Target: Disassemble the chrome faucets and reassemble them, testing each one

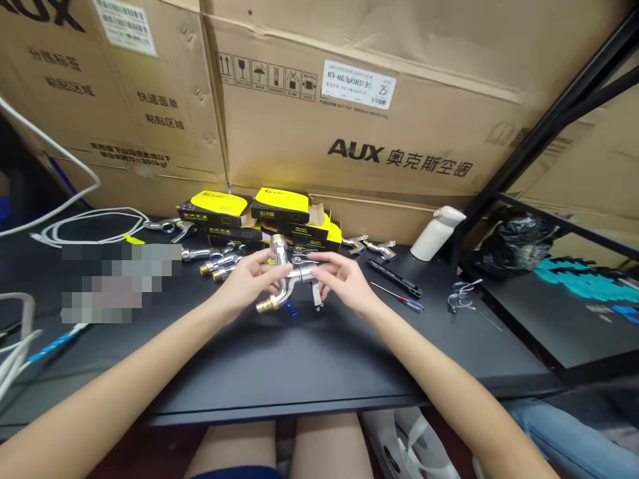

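Observation:
A chrome faucet valve (pixel 281 256) with brass threaded ends is held up over the black table (pixel 239 359). My left hand (pixel 252 278) grips its body from the left, thumb on the front. On the right, my right hand (pixel 342 279) has its fingers and thumb closed round the valve's right end, beside a hanging chrome lever (pixel 317 295). Small blue pieces (pixel 293 311) lie on the table below. More chrome valves (pixel 210 265) with brass ends lie just left of my left hand.
Yellow-and-black boxes (pixel 280 203) are stacked behind, before large cartons (pixel 279 146). Chrome parts (pixel 380 249), a white bottle (pixel 436 234), a black tool (pixel 394 278), a screwdriver (pixel 399 298) and glasses (pixel 462 297) lie rightward. White cables (pixel 94 214) are at left.

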### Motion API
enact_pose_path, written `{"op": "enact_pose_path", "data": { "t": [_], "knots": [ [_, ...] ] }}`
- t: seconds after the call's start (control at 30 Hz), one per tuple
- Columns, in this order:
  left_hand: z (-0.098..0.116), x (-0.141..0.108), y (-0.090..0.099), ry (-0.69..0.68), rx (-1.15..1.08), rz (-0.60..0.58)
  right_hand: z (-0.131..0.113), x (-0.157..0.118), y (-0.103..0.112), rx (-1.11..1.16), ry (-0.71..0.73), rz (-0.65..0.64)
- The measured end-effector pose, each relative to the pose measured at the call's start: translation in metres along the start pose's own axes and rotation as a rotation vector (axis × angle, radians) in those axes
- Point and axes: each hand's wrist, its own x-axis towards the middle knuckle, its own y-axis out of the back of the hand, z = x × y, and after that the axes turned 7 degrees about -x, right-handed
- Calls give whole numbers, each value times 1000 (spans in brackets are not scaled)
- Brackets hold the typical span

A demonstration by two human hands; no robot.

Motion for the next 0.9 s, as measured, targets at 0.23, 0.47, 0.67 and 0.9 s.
{"op": "enact_pose_path", "data": {
  "t": [0.23,0.47,0.67,0.9],
  "knots": [
    [0,-1,1,28,13,-42,1,-4,1,51,-82,-121],
    [3,7,7,-49,14,80,-3,15,31,203,-59,252],
    [3,13,16,-70,13,160,15,31,140,146,-9,928],
    [2,12,15,-17,61,145,48,2,215,88,-294,1024]
  ]
}}
